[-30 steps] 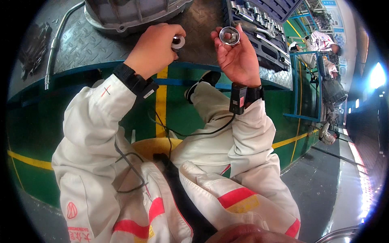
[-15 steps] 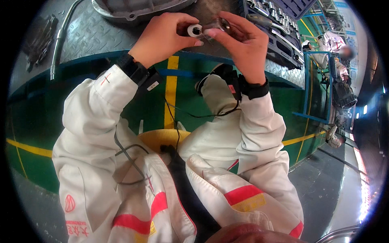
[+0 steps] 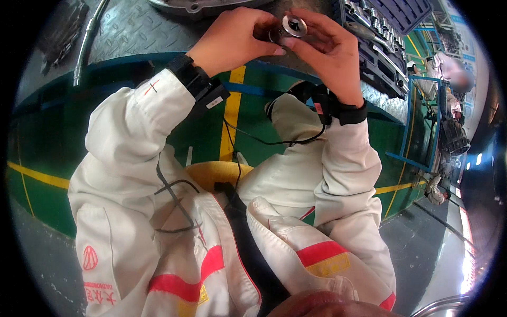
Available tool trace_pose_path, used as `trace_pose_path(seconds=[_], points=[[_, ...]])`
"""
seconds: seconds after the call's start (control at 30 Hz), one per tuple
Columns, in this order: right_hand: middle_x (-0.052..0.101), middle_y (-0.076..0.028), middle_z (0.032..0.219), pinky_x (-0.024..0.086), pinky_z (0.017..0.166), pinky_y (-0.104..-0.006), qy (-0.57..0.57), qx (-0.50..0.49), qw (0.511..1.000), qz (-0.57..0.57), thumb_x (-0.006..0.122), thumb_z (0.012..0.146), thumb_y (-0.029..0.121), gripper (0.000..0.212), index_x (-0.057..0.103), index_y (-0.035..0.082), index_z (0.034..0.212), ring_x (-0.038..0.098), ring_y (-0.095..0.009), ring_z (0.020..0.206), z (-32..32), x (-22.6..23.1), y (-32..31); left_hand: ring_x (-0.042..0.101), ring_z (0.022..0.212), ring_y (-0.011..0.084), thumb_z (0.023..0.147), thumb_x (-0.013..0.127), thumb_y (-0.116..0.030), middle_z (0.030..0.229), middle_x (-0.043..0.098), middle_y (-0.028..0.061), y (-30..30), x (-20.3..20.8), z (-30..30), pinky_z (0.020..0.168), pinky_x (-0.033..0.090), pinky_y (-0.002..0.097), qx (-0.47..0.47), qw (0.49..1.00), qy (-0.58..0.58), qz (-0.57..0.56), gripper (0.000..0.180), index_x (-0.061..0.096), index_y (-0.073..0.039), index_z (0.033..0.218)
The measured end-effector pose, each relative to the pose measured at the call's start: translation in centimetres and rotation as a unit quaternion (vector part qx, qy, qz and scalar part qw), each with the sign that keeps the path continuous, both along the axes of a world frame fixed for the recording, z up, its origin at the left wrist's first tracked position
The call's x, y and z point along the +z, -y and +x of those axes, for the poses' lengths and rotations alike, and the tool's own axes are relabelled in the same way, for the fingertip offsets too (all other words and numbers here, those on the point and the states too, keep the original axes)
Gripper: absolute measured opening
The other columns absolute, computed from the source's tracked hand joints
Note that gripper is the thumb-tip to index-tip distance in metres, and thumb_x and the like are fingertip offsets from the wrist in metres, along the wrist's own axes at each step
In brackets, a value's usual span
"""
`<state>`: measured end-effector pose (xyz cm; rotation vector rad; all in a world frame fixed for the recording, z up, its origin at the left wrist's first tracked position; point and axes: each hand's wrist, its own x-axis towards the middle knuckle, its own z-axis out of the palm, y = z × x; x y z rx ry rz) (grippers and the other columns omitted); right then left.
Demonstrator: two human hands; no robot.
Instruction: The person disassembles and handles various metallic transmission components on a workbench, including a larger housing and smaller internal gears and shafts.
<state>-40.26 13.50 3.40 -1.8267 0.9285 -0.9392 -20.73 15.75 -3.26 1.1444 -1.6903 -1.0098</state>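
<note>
My right hand [image 3: 330,50] is closed on a shiny metal socket [image 3: 301,30], its round end with the square hole turned up toward me. Close beside it, my left hand [image 3: 243,39] curls thumb and fingers around another metal socket [image 3: 274,35], mostly hidden by the fingers and by the first one. The two sockets are side by side, and I cannot tell whether they touch. Both hands are held up near the front edge of the metal-topped workbench [image 3: 142,39].
An open socket set case [image 3: 377,68] with sockets and a ratchet lies right of my hands. A grey metal casting [image 3: 198,6] rests behind them. A long metal bar [image 3: 87,45] lies at the left. Several people [image 3: 441,68] are at the far right. A cable hangs between my wrists.
Both hands have shifted slightly right and up in the picture. The right socket's square-hole end now faces me, while the left one has turned and is more covered.
</note>
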Motion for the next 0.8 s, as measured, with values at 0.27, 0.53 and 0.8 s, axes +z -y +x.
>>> trace_pose_path(seconds=[0.27, 0.53, 0.8], points=[[0.071, -0.013, 0.123, 0.055, 0.101, -0.0310, -0.048, 0.091, 0.995, 0.020, 0.074, 0.089, -0.006, 0.052, 0.060, 0.000, 0.139, 0.068, -0.017, 0.114, -2.6, -0.3, 1.5, 0.072, 0.099, 0.0172, 0.088, 0.082, -0.013, 0.109, 0.075, 0.0087, 0.0, 0.5, -0.2, 0.093, 0.057, 0.0324, 0.004, 1.000, 0.000, -0.006, 0.041, 0.068, -0.002, 0.125], [0.072, -0.013, 0.122, 0.055, 0.100, -0.0297, -0.028, 0.087, 0.995, 0.026, 0.075, 0.089, -0.005, 0.049, 0.062, -0.002, 0.136, 0.069, -0.016, 0.112, -2.5, -0.5, 1.6, 0.072, 0.098, 0.0168, 0.089, 0.082, -0.017, 0.108, 0.075, 0.0090, 0.0, 0.1, -0.5, 0.092, 0.057, 0.0324, 0.023, 1.000, 0.000, -0.015, 0.041, 0.068, -0.001, 0.124], [0.072, -0.014, 0.123, 0.055, 0.101, -0.0311, -0.014, 0.075, 0.996, 0.042, 0.075, 0.089, -0.005, 0.050, 0.060, -0.004, 0.137, 0.069, -0.018, 0.112, -2.9, -0.6, 2.1, 0.072, 0.103, 0.0189, 0.089, 0.082, -0.019, 0.112, 0.075, 0.0103, 1.0, -0.2, -1.4, 0.095, 0.056, 0.0334, 0.033, 0.999, -0.005, -0.014, 0.043, 0.068, -0.001, 0.125]])
